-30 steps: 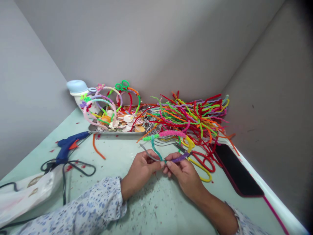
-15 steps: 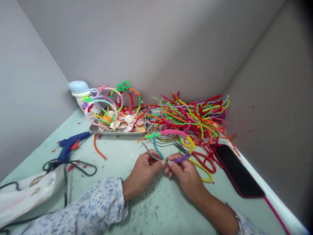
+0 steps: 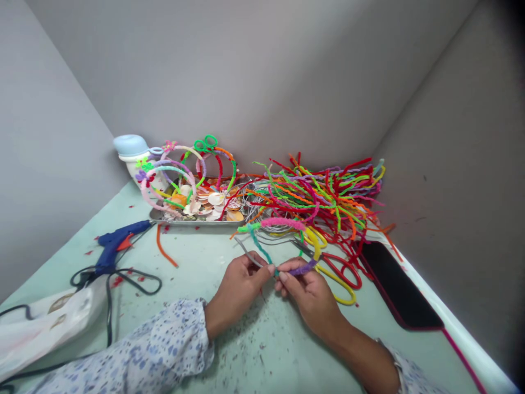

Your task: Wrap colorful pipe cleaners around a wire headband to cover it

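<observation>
Between my hands is a curved wire headband (image 3: 283,222) wrapped in green, pink, yellow and purple pipe cleaner, with a bare grey wire end at the left. A teal pipe cleaner (image 3: 260,244) rises from the point where my fingertips meet. My left hand (image 3: 241,282) pinches the headband near its bare end, at the start of the teal. My right hand (image 3: 307,293) grips it just beside, at the edge of the purple part. The fingertips of both hands nearly touch, and they hide the join.
Scissors (image 3: 344,271) with red handles lie behind my right hand, near a phone (image 3: 400,284). Behind are a pile of pipe cleaners (image 3: 324,197) and a metal tray (image 3: 197,222) of shells and finished headbands (image 3: 169,169). A blue glue gun (image 3: 115,246), its cord and a bottle (image 3: 133,150) are left.
The headband has tilted slightly to the left, and the teal pipe cleaner's free end has shifted left with it. Both hands keep their pinch in nearly the same place.
</observation>
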`<action>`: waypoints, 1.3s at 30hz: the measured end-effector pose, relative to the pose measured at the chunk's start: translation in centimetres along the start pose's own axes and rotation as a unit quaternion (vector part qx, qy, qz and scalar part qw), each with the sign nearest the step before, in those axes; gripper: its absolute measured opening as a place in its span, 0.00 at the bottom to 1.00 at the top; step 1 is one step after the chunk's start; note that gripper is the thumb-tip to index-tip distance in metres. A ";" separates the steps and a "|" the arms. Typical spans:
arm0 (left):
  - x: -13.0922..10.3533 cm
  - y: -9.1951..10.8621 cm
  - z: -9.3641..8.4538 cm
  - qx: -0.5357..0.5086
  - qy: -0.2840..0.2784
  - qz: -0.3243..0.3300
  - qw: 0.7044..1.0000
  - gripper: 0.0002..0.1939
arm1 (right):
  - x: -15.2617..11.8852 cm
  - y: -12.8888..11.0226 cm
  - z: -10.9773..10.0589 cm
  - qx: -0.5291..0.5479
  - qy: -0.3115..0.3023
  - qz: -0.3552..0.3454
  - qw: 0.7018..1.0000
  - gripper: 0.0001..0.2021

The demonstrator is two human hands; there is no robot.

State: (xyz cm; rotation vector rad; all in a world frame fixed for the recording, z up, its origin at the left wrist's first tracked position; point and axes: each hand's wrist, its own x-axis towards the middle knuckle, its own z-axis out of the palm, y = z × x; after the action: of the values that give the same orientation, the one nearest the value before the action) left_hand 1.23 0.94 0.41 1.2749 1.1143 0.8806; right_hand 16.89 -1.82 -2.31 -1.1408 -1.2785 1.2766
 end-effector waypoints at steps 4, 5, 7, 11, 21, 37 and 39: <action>0.0 0.0 0.1 -0.009 0.000 -0.042 0.999 0.10 | -0.3 -0.1 0.0 -0.030 -0.014 -0.028 0.999 0.07; 0.0 0.0 0.1 -0.009 0.004 -0.052 0.999 0.10 | -0.3 -0.1 0.1 -0.038 -0.018 -0.042 0.998 0.06; 0.0 0.1 0.1 0.000 0.018 -0.068 0.998 0.10 | -0.3 -0.1 0.1 -0.055 -0.021 -0.075 0.995 0.05; -0.1 0.4 0.1 0.004 0.041 -0.083 0.996 0.10 | -0.3 0.0 0.0 -0.101 -0.021 -0.123 0.987 0.05; -0.1 0.6 0.2 0.011 0.039 -0.090 0.995 0.14 | -0.5 0.7 -0.2 -0.157 -0.001 -0.158 0.975 0.05; -0.2 0.5 0.2 0.016 0.022 -0.060 0.998 0.16 | -0.3 0.1 0.1 -0.131 -0.002 -0.110 0.985 0.05; -0.2 0.6 0.2 0.001 0.023 -0.072 0.997 0.15 | -0.4 0.2 0.0 -0.142 -0.008 -0.116 0.983 0.05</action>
State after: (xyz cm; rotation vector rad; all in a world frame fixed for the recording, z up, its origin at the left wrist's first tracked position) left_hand 1.43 0.73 1.04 1.1659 1.2283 0.8035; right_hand 16.91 -2.20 -2.51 -1.1389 -1.5930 0.9534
